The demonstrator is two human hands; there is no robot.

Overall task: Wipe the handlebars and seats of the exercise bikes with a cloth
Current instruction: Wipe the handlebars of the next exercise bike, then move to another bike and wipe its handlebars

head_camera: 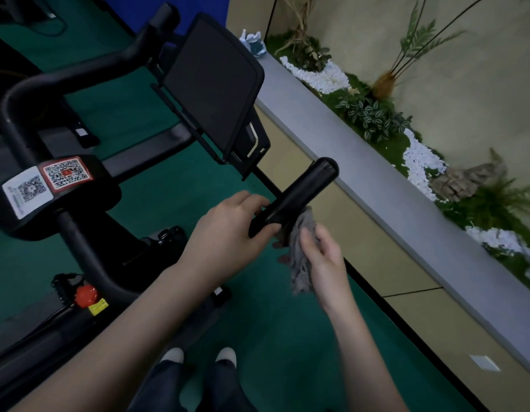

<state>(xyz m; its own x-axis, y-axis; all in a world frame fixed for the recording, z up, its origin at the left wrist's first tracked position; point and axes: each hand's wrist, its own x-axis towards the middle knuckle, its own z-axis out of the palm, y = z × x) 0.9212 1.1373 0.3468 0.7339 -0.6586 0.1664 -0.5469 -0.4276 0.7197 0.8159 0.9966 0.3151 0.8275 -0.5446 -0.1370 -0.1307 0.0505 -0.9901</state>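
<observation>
We steady handlebar grip point(296, 194) with left hand point(228, 230) curled round it; grip's axis runs toward 1 o'clock; right hand point(323, 260) pinches cloth point(299, 260) just beneath.

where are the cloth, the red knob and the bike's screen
cloth point(299, 263), head view, on its hanging middle folds
red knob point(86, 295), head view, on its top face
screen point(211, 84), head view, on the dark panel's centre

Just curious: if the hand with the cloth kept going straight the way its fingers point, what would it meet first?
Probably the black handlebar grip: the right hand holds the grey cloth just below it, though depth is unclear.
</observation>
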